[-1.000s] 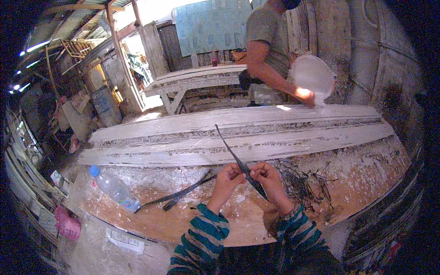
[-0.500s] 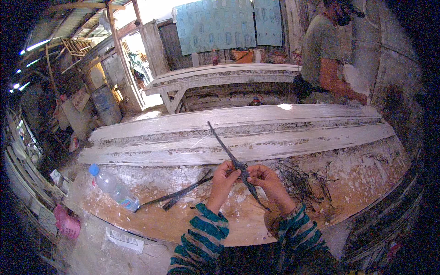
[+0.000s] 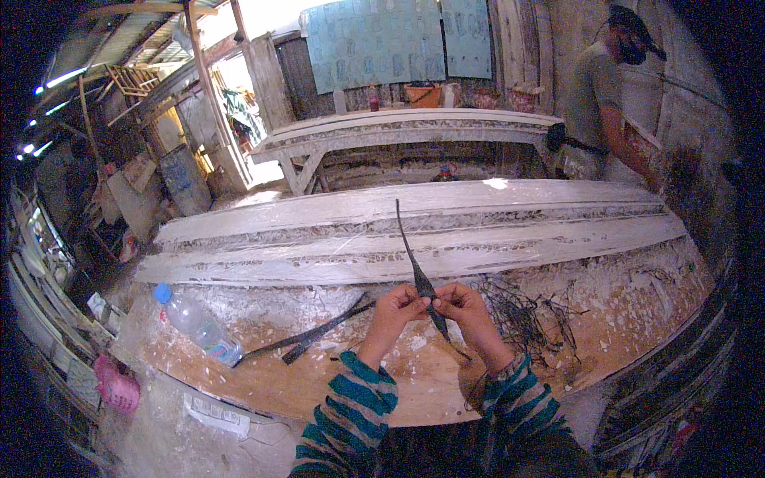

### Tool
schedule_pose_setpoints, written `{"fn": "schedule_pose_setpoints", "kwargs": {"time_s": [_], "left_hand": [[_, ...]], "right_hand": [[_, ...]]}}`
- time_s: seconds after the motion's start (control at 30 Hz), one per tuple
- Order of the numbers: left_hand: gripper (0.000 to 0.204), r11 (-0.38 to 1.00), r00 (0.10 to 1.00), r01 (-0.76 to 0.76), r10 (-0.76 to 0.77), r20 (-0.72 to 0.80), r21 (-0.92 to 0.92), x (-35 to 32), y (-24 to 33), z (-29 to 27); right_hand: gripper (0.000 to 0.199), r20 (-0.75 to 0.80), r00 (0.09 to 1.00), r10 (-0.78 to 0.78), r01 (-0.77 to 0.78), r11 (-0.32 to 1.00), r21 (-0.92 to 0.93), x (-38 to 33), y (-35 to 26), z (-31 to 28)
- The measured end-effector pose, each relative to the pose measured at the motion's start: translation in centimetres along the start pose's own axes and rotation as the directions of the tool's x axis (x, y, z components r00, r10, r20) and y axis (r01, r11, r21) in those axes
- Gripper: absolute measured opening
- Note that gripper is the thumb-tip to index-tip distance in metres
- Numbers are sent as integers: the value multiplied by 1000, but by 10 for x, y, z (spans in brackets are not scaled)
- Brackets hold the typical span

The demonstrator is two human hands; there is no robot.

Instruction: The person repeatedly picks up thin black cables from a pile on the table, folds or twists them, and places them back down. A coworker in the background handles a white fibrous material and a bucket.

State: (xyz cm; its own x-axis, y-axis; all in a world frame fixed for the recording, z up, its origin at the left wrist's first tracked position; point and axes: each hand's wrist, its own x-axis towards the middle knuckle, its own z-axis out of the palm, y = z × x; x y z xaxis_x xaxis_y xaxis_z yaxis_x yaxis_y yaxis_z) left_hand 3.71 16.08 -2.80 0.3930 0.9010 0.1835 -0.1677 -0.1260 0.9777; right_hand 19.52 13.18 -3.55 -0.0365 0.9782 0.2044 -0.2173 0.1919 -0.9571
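Head view: Striped sleeves (image 3: pixel 351 398) lead to a left hand (image 3: pixel 395 309) and a right hand (image 3: pixel 462 309), pinching one dark strip (image 3: pixel 423 284) between thumbs and fingertips, close together near its middle. The strip hangs above the surface (image 3: pixel 406 390), toward the middle of its near edge. One thin end rises in front of the pale boards (image 3: pixel 558 203) lying along the far edge; the other angles down toward the near edge.

Work on this piece appears unfinished: it spans both hands in one length, though whether it is split at the pinch is too small to tell. More loose strips (image 3: pixel 315 331) lie left of the hands, reaching toward a clear bottle (image 3: pixel 191 319) near the left edge, apparently not yet taken up. Beside the right hand, on the surface's right half, sits a tangle of black strands (image 3: pixel 534 319), perhaps already worked. Beyond the far right corner stands a co-worker (image 3: pixel 594 103).
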Motion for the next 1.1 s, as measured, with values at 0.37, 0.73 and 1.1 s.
{"fn": "schedule_pose_setpoints", "kwargs": {"time_s": [0.37,0.73,1.1], "left_hand": [[13,998,1000,-21,21,-2,-63,2,-6,-1],[15,996,996,-89,90,28,-28,-1,2,8],[19,999,998,-38,40,40,-36,1,-9,5]], "right_hand": [[11,16,999,30,-29,997,-64,2,8,-4],[16,-11,997,75,-74,996,39,0,1,-6],[15,45,998,44,-46,999,26,-1,-2,-5]]}}
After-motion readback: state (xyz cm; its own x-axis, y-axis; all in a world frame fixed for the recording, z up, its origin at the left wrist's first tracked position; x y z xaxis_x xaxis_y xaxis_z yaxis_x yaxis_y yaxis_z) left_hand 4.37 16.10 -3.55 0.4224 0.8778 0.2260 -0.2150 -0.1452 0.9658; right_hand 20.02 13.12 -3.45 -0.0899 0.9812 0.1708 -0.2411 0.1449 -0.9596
